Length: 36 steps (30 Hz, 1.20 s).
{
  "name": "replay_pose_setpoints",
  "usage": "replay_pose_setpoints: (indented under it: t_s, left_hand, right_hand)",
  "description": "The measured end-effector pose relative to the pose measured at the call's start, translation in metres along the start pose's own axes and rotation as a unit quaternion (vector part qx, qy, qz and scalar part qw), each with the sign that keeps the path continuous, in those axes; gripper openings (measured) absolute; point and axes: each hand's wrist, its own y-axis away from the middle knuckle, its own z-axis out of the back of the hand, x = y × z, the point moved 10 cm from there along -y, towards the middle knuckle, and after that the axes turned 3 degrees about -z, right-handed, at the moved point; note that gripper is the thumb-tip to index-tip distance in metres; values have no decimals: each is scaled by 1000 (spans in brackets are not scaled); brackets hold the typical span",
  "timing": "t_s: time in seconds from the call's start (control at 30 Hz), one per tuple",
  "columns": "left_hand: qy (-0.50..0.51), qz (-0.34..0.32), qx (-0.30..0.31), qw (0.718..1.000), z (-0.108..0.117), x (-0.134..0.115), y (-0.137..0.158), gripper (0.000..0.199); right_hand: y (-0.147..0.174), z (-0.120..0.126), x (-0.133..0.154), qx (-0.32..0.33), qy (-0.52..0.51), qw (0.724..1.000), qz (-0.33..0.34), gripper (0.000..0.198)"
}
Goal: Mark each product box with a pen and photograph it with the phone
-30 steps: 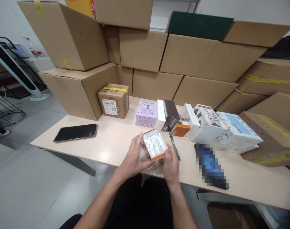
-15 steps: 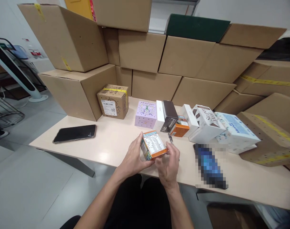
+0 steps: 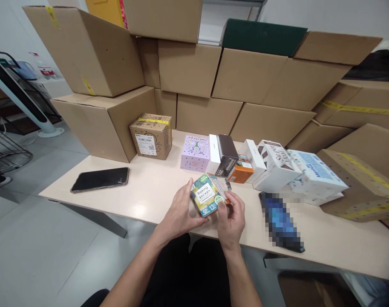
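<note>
Between my two hands is a small carton (image 3: 206,194) with a green and yellow printed face turned up toward me. It is held over the front part of the table. My left hand (image 3: 180,211) grips its left side, thumb along the lower edge. On its right side, my right hand (image 3: 231,217) has the thumb on the printed face and the fingers at the orange-edged side. Just beyond my right fingers lies a small dark pen-like item (image 3: 228,184), partly hidden. An orange box (image 3: 241,174) stands a little farther back.
A row of boxes crosses the table (image 3: 149,187): a lilac box (image 3: 195,153), a dark brown box (image 3: 227,155), white boxes (image 3: 274,166) and others. A phone (image 3: 100,179) lies at left, a blurred dark device (image 3: 282,221) at right. Stacked cardboard cartons (image 3: 210,113) wall the back.
The carton has been turned in my hands: its white text panel faced up before, now the green and yellow face does. My right thumb has moved up onto that face.
</note>
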Motion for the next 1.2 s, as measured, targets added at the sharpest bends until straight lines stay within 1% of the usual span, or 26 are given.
replay_pose_setpoints:
  t_s: [0.1, 0.27, 0.4, 0.5, 0.57, 0.63, 0.7, 0.73, 0.77, 0.83, 0.9, 0.93, 1.0, 1.07, 1.2]
  left_hand:
    - [34, 15, -10, 999, 3, 2, 2, 121]
    - [63, 25, -20, 997, 6, 3, 4, 119]
    - [75, 35, -27, 996, 9, 4, 2, 115]
    - [80, 38, -25, 996, 11, 3, 0, 113]
    - [76, 35, -20, 996, 11, 1, -1, 111]
    - [74, 32, -17, 997, 11, 0, -1, 110]
    - [76, 31, -11, 997, 10, 0, -1, 113]
    - [77, 31, -7, 997, 10, 0, -1, 115]
    - [78, 30, -4, 996, 9, 0, -1, 117]
    - [78, 30, 1, 996, 7, 1, -1, 119]
    - [78, 30, 0, 997, 6, 2, -1, 120]
    - [77, 31, 0, 997, 6, 2, -1, 120]
    - [76, 31, 0, 997, 6, 4, -1, 121]
    - [75, 32, 0, 997, 6, 4, -1, 121]
    - [83, 48, 2, 995, 6, 7, -1, 119]
  right_hand:
    - [-1, -4, -8, 21, -18, 999, -34, 32]
    - [-1, -7, -11, 39, 2, 997, -65, 34]
    - [0, -10, -10, 50, 37, 996, -71, 34]
    - [0, -11, -7, 58, 47, 995, -59, 35]
    - [-3, -5, -4, 48, 55, 997, -38, 36]
    - [-9, 8, -1, 15, 83, 996, -10, 36]
    - [-18, 22, -1, -14, 139, 990, 7, 38]
    - [-24, 26, -4, -14, 179, 984, 8, 40]
    - [-29, 28, -10, 0, 225, 974, 2, 43]
    - [-37, 26, -26, 59, 314, 948, -18, 47]
    - [-40, 21, -42, 119, 362, 924, -43, 46]
    - [-40, 19, -48, 138, 366, 919, -54, 43]
    - [-39, 17, -55, 155, 356, 919, -68, 36]
    - [-38, 15, -56, 153, 341, 925, -75, 31]
    - [-40, 16, -55, 154, 294, 940, -80, 32]
